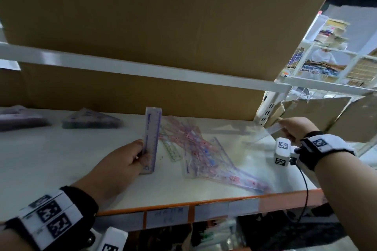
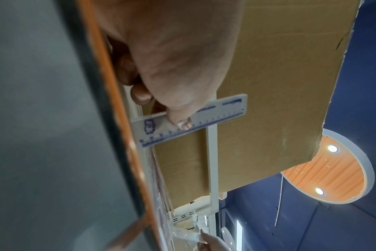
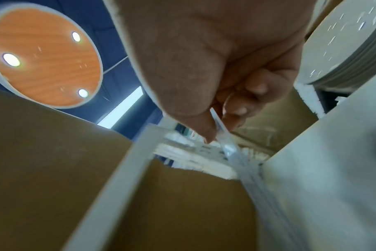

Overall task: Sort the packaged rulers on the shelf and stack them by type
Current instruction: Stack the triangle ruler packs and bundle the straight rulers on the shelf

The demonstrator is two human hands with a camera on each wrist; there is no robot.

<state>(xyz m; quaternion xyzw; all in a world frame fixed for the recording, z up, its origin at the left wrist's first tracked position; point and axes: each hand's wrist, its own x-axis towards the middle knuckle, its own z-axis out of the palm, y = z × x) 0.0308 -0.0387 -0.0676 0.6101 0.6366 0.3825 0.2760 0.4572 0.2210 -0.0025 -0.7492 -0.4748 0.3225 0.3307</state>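
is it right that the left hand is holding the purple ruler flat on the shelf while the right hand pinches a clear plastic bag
Not quite: the left hand holds the purple ruler standing upright on the shelf, not flat, as the head view shows. The right hand does pinch the clear plastic bag.

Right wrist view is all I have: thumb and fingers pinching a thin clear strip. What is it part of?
Observer: A clear plastic bag, pinched at its edge by the right hand at the right end of the white shelf.
Operator: What is the left hand doing?
Observer: The left hand holds a purple-printed straight ruler pack upright, lower end on the shelf.
Operator: Any rulers still unsorted?
Observer: Yes, a loose heap of clear rulers with pink and blue print lies between the hands.
Operator: Any stacks made?
Observer: Two purple stacks sit far left; blurred.
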